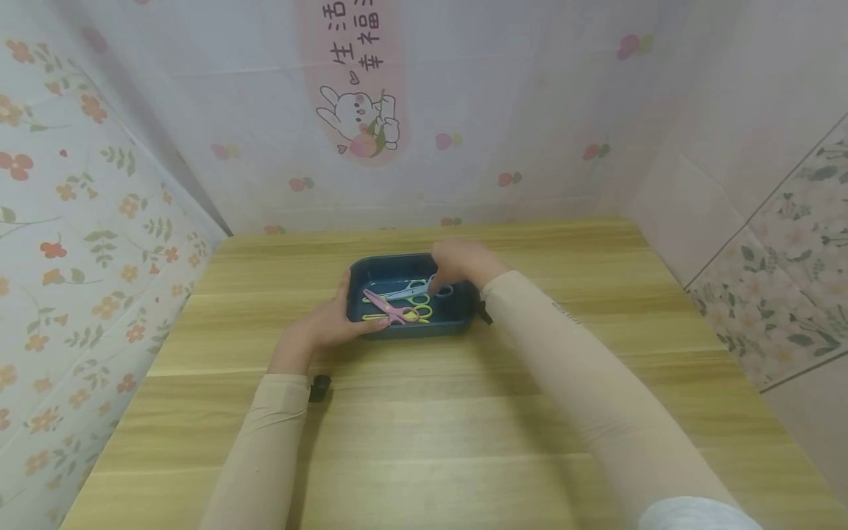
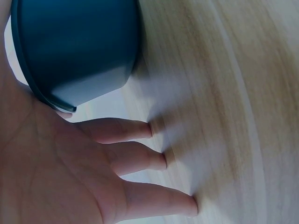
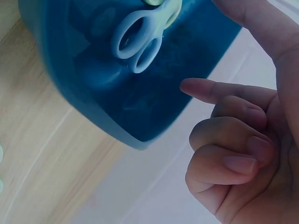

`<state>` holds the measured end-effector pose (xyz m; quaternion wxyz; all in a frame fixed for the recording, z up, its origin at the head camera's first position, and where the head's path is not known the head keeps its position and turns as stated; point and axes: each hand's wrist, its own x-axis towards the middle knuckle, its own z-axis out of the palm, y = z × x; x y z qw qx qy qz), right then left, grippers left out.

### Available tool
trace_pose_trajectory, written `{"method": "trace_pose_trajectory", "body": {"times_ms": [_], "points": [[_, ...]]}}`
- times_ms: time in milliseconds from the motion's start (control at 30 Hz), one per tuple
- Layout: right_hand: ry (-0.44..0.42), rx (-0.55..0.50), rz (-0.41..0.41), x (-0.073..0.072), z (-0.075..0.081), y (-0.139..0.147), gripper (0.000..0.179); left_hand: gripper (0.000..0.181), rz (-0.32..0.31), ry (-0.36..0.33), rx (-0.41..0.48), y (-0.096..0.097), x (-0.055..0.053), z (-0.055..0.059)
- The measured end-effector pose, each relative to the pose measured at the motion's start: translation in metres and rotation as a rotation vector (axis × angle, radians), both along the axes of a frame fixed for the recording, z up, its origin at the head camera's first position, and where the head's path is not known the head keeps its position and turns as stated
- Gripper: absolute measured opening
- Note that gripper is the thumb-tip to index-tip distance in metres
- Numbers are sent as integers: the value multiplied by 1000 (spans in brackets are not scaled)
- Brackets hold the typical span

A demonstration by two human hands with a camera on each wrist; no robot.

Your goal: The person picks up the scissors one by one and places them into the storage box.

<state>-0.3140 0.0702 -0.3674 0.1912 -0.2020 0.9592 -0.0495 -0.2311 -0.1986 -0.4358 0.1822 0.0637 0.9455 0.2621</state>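
A dark blue tray point(image 1: 424, 330) holds several small scissors. My left hand point(image 1: 327, 320) is at its left end, thumb over the front rim and index finger along the side wall. In the left wrist view, three straight fingers point(image 2: 135, 156) reach down to the table beside the tray's outer wall. My right hand point(image 1: 464, 261) is over the tray's back right part, close to the blue scissors point(image 1: 400, 294). In the right wrist view its index finger point(image 3: 201, 88) points out and three fingers curl in, apart from the blue handles point(image 3: 128, 39). Pink scissors point(image 1: 391, 309) lie across green and yellow ones.
The tray stands on a wood-grain table point(image 1: 424, 427), towards its back edge. A printed curtain point(image 1: 530, 110) hangs behind, and floral sheets point(image 1: 86, 221) line the left side. Dark camera pieces are strapped under both wrists.
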Motion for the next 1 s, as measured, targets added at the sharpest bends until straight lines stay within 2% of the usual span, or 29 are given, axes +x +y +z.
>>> {"method": "trace_pose_trajectory", "body": {"times_ms": [167,300,700,800,1000], "points": [[-12,-18,-8,-1,4,4,42,143,-2,3,2,1,0,1],[13,-25,15,-4,7,7,38,142,-1,2,12,1,0,1],[36,12,41,-5,27,15,40,142,5,-8,3,1,1,1],[25,36,45,-5,33,17,47,142,7,-14,4,1,1,1],[26,50,38,-3,46,23,81,144,7,-16,1,2,0,1]]}}
